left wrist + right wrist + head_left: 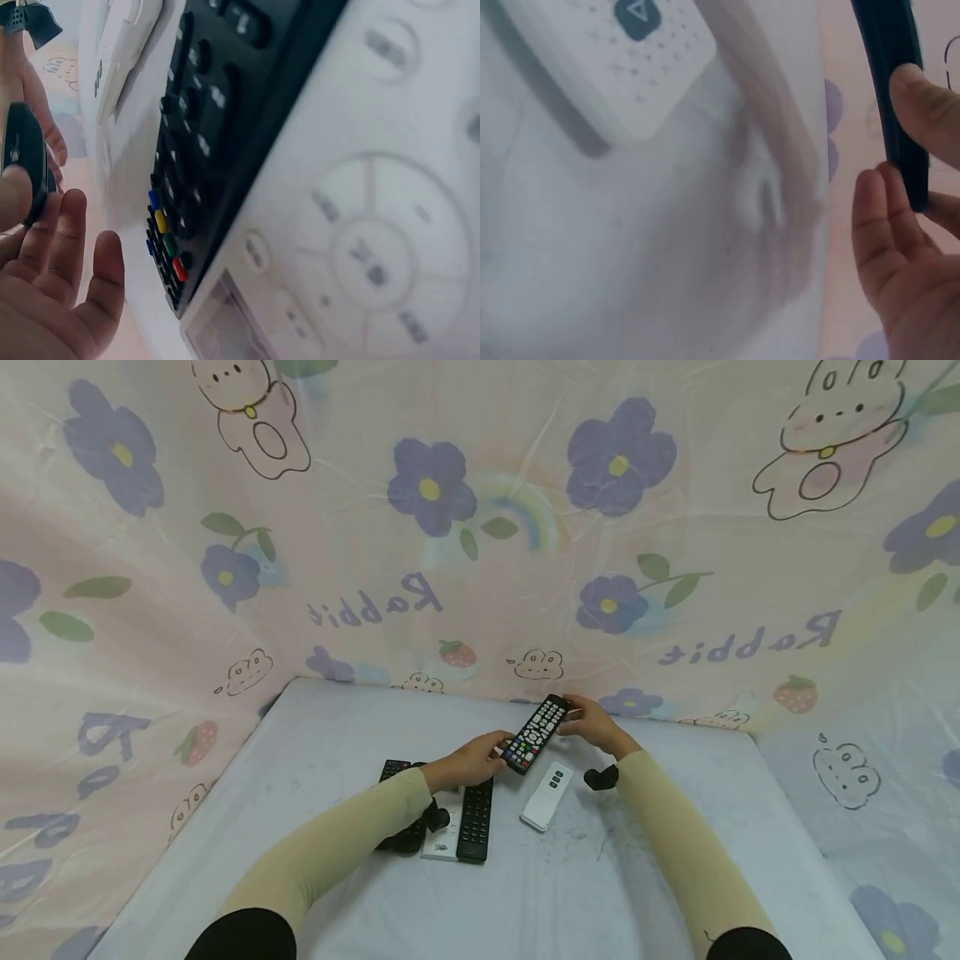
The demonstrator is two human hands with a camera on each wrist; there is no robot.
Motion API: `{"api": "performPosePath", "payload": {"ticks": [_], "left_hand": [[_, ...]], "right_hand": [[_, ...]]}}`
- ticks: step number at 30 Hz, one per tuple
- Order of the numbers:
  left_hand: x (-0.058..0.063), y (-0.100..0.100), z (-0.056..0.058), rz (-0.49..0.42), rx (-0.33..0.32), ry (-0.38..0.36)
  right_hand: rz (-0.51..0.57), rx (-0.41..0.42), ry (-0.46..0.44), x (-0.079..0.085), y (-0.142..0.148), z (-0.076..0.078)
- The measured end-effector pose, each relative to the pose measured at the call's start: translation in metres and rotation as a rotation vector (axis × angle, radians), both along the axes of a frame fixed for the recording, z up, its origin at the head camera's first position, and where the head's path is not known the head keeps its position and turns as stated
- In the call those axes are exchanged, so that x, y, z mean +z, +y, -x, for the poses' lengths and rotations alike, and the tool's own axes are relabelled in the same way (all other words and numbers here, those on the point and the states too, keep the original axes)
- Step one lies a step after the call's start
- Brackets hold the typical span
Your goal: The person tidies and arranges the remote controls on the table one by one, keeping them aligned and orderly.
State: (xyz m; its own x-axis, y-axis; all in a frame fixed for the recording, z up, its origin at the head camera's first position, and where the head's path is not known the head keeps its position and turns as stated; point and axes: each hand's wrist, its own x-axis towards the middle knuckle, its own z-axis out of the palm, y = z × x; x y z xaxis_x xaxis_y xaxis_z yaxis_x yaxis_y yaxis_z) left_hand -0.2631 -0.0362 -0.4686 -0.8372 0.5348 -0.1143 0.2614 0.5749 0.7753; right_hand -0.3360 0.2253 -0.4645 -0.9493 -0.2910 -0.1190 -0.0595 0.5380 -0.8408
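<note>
Both hands hold a black remote control [535, 735] up off the table, tilted, its many-buttoned face toward the head camera. My left hand [472, 762] pinches its lower end; in the left wrist view the thumb lies on the black remote [19, 146] and fingers are under it. At the upper end, my right hand [597, 727] grips it between thumb and fingers, as the right wrist view shows on the dark remote edge [891, 97]. A white remote [547, 797] with a few dark buttons lies below, between the arms.
Beneath the left forearm lie a black remote [475, 827], a white remote [442, 842] and another black remote [405, 840], side by side and partly hidden. They rest on a white-covered table [330, 727]. A printed curtain [510, 568] hangs behind and around it.
</note>
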Motion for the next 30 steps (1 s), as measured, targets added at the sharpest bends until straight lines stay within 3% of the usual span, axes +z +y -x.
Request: {"api": "performPosePath", "payload": {"ticks": [11,15,22,27,30], "left_hand": [[0.003,-0.009,0.001,-0.042,-0.036,0.106],[0.003,-0.009,0.002,-0.109,-0.035,0.043],[0.002,-0.011,0.002,-0.265,0.03,-0.108],[0.003,-0.015,0.0,-0.235,0.061,-0.1],[0.001,-0.018,0.0,-0.227,0.047,-0.086]], "right_hand": [[0.072,-0.087,0.034,-0.002,0.002,-0.013],[0.089,-0.099,0.042,-0.002,0.001,-0.015],[0.123,-0.077,0.075,0.001,0.0,-0.019],[0.061,-0.085,0.103,0.002,-0.002,-0.023],[0.024,-0.094,0.111,0.003,-0.002,-0.027]]}}
